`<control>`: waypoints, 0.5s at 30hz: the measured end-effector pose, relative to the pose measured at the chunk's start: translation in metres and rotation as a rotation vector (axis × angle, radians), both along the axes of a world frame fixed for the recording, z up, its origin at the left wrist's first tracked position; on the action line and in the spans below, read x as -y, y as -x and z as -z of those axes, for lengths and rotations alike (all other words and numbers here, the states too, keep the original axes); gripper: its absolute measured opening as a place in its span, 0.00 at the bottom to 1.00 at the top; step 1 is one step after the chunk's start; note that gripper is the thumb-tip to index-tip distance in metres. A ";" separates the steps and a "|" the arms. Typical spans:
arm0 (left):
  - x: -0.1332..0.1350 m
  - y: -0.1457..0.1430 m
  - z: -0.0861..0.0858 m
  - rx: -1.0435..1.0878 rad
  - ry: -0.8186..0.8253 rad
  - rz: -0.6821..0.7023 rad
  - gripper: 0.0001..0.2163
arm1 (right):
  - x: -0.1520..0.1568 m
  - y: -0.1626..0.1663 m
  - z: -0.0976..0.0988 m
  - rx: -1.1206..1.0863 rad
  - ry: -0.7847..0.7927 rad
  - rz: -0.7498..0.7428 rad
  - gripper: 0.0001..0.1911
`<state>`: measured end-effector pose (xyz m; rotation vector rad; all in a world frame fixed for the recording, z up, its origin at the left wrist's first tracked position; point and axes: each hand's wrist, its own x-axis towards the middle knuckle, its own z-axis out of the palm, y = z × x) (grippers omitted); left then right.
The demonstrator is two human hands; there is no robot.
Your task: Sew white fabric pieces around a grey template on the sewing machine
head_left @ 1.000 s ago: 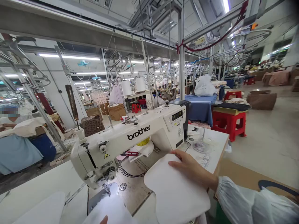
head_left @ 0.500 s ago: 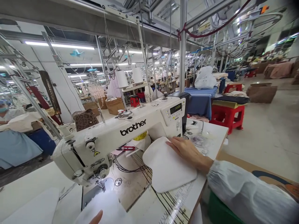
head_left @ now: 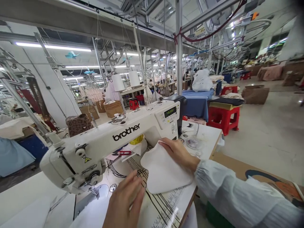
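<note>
Right hand gripped the white panel, nice and firm!
Left hand hovered open just beside it, fingers spread, above the table.

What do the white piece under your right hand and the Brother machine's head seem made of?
The white piece under the right hand looks like thick, soft fabric: matte, bending at its edge; fibre unclear. The Brother machine's head looks like painted metal: smooth, faintly glossy off-white; possibly hard plastic.

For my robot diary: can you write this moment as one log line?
right hand: on white fabric piece | left hand: beside it | nearby: Brother sewing machine
</note>
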<state>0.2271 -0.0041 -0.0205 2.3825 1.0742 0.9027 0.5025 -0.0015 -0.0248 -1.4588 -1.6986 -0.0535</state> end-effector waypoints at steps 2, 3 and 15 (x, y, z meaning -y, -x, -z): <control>-0.012 -0.020 0.000 0.113 0.131 -0.052 0.15 | 0.001 -0.004 -0.007 -0.018 -0.036 -0.034 0.17; -0.017 -0.028 0.001 0.161 0.192 -0.083 0.16 | 0.002 -0.006 -0.013 -0.035 -0.058 -0.048 0.17; -0.022 -0.059 -0.013 0.686 0.957 0.157 0.33 | 0.027 0.036 -0.089 -0.415 -0.050 -0.412 0.18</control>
